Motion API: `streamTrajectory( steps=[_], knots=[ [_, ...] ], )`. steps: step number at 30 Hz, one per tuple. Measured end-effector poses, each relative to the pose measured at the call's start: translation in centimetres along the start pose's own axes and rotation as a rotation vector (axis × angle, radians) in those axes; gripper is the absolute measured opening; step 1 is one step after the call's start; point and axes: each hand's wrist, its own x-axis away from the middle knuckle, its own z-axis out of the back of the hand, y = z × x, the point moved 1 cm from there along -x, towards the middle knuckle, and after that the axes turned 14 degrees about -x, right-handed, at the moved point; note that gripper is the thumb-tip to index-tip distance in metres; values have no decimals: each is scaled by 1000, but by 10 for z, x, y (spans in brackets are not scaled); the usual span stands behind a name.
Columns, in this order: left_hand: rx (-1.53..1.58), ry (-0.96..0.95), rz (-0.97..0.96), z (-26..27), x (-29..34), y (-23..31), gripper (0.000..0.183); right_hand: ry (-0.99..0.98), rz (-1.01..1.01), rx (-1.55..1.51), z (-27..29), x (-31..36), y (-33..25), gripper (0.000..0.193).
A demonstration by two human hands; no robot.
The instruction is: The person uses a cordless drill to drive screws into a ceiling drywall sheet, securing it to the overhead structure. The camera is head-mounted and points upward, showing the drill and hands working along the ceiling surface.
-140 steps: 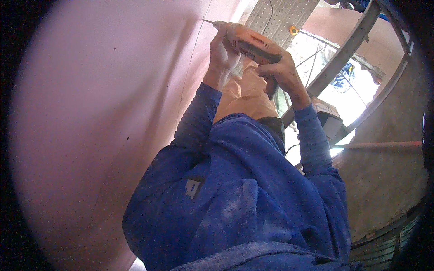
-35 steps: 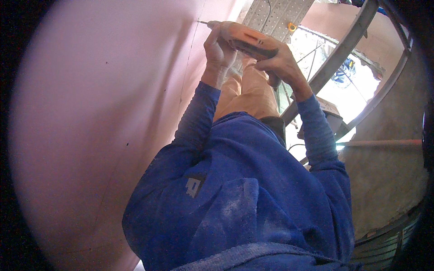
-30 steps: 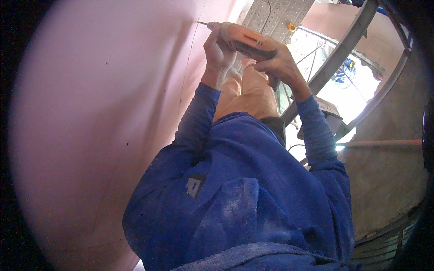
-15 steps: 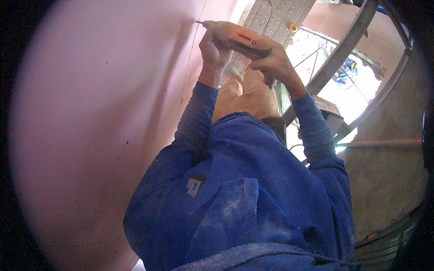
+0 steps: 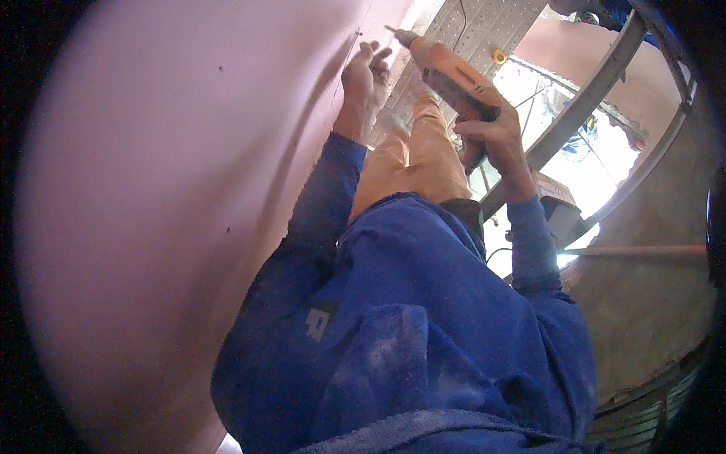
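Observation:
My right hand (image 5: 495, 140) is wrapped round the grip of an orange and black power screwdriver (image 5: 457, 72). Its narrow bit points up and left and is apart from the pink wall board (image 5: 189, 151). A small dark screw (image 5: 359, 33) sticks out of the board beside a vertical seam. Just below it is my left hand (image 5: 367, 83), its fingers loosely bent and apart, with nothing seen in them. Whether that hand touches the board I cannot tell.
A perforated metal plank (image 5: 491, 26) lies below my legs, with an orange ring-shaped piece (image 5: 499, 57) at its edge. To the right stands a grey metal frame (image 5: 582, 91). A box (image 5: 558, 193) sits near it, by a reddish bar (image 5: 643, 250). Dark spots mark the board.
The screwdriver has swung right, and its tip is now off the wall. My left hand has let go of its front end, leaving a screw in the board.

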Motion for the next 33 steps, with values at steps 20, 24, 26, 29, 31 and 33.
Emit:
streamTrajectory(
  steps=[20,24,26,29,31,33],
  knots=[
    [454,7,52,-9,-37,14,17,-31,49,-88,5,14,-3,59],
    [692,-152,66,-9,-42,10,22,-18,-16,-31,11,17,-7,62],
    [654,-139,46,-7,-42,8,24,-8,-23,-24,13,18,-10,63],
    [578,-152,30,-4,-37,7,26,0,-10,-50,12,19,-14,63],
    [570,-182,32,-4,-35,7,26,-3,27,-71,10,18,-16,63],
    [608,-152,79,-4,-34,7,26,-13,26,-42,10,17,-18,64]
  ],
)
